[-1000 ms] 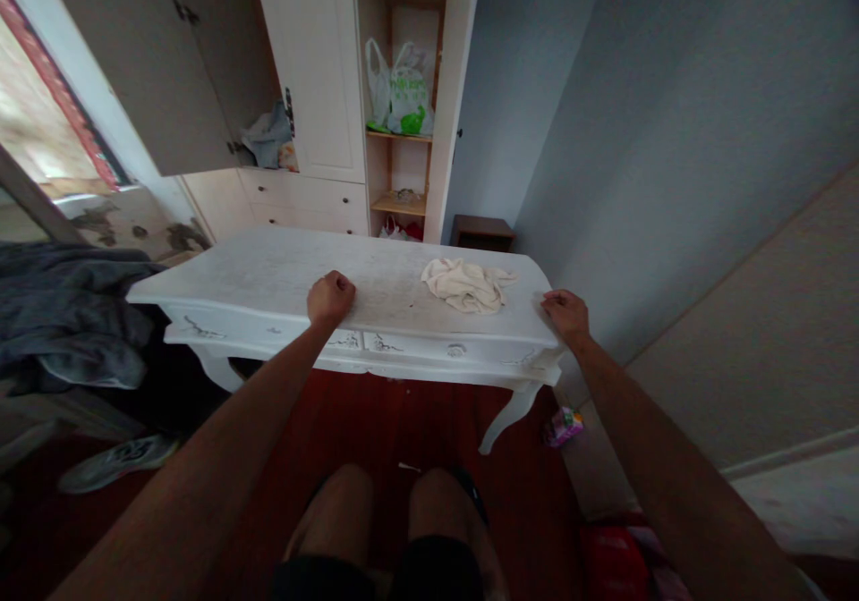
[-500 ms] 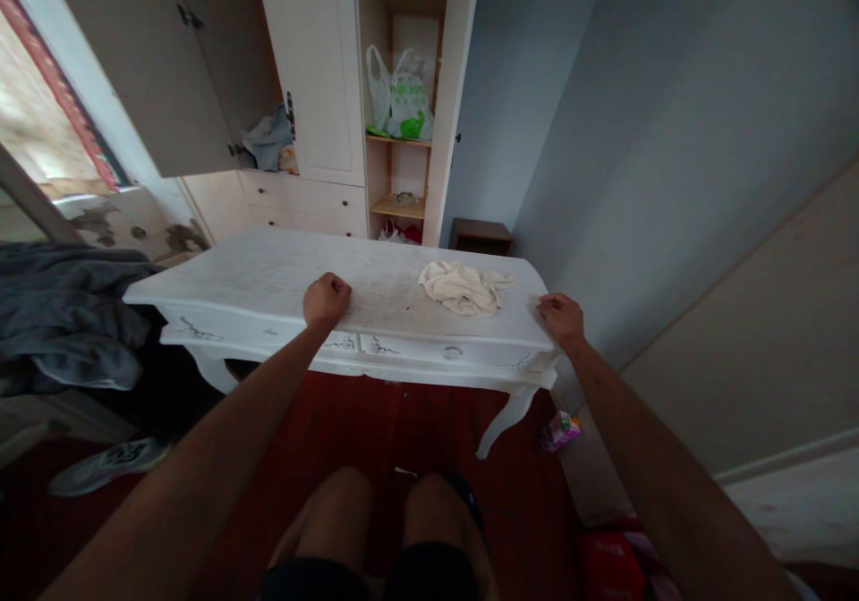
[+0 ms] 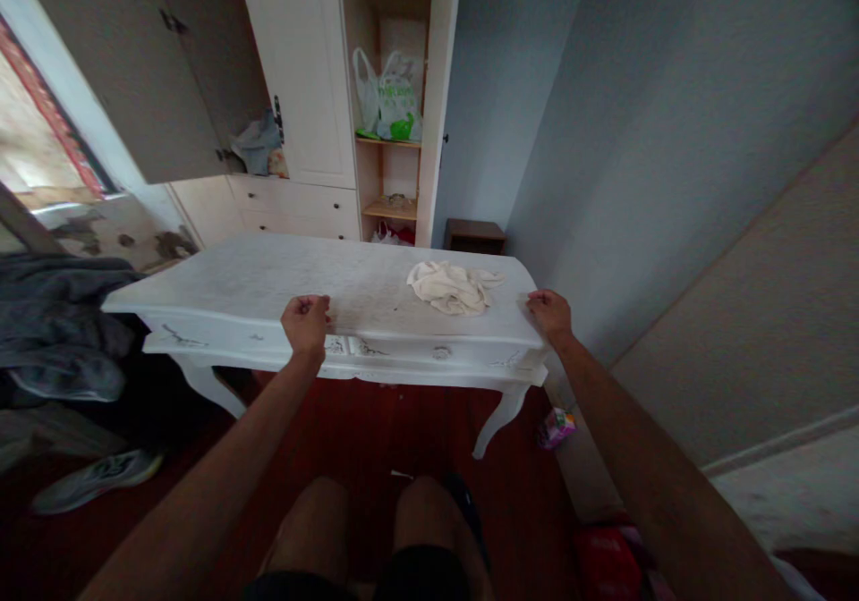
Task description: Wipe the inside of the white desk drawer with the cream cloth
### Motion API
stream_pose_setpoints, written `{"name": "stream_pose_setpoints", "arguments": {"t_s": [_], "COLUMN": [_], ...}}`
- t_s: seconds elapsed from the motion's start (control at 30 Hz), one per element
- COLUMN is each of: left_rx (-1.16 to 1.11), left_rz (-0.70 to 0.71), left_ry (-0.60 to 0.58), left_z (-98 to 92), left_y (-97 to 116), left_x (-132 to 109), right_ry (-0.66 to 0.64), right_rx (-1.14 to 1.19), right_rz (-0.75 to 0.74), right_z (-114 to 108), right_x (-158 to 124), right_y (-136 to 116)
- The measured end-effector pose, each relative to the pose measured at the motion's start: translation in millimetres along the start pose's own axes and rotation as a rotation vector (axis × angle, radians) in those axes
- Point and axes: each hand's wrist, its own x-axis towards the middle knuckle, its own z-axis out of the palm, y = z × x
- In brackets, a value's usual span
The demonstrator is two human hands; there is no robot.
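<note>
A white dressing table (image 3: 268, 270) with curved legs and carved drawer fronts stands before me, its top smudged grey. My left hand (image 3: 306, 322) is at its front edge, left of the middle, with the fingers curled in. What those fingers hold, if anything, is too small to make out. At the right end of the tabletop is my right hand (image 3: 550, 313), its fingers drawn together by the edge. I cannot tell whether it grips the edge or some small thing. Between the hands, nearer the right one, a crumpled cream cloth (image 3: 451, 288) lies on the top.
Behind the table stands a white wardrobe (image 3: 301, 64) with open doors and a plastic bag (image 3: 399, 105) on a shelf. Dark clothing (image 3: 60, 315) is heaped at the left, above a shoe (image 3: 100, 480). A small pink box (image 3: 556, 428) sits on the floor by the right wall.
My left hand has shifted back toward the front edge and turned, showing more of its curled fingers. My right hand stays by the table's right end. The whole view has swung slightly.
</note>
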Motion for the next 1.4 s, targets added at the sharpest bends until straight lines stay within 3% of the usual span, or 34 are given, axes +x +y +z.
{"name": "stream_pose_setpoints", "arguments": {"t_s": [0.07, 0.13, 0.23, 0.33, 0.47, 0.7, 0.9, 1.03, 1.23, 1.4], "left_rx": [-0.133, -0.214, -0.245, -0.226, -0.205, -0.113, -0.338, -0.389, -0.466, -0.468], "left_rz": [-0.085, -0.157, -0.387, -0.708, -0.946, -1.023, -1.215, -1.24, -1.295, -1.298], "left_ry": [-0.008, -0.096, -0.327, -0.539, -0.673, -0.797, -0.958, -0.917, -0.7, -0.674], "left_z": [2.0, 6.5, 18.2, 33.1, 50.2, 68.4, 76.3, 79.8, 85.5, 89.3], "left_y": [-9, -23, -48, -63, -69, -71, -71, -69, -67, -65], "left_x": [-36, -75, -125, -150, -152, -146, -137, -135, -139, -145], "right_ry": [0.0, 0.005, 0.016, 0.031, 0.06, 0.079, 0.08, 0.075, 0.067, 0.074], "right_rx": [0.011, 0.018, 0.023, 0.007, -0.001, 0.016, 0.016, 0.007, -0.013, -0.018], "right_rz": [0.003, 0.01, 0.02, 0.016, 0.024, 0.038, 0.03, 0.014, 0.022, 0.0], "right_z": [0, -1, -2, -3, 0, 2, 2, 3, 3, 1], "right_x": [0, 0, 0, 1, 2, 3, 5, 6, 4, 2], "right_y": [0, 0, 0, 0, 1, 3, 4, 5, 3, 0]}}
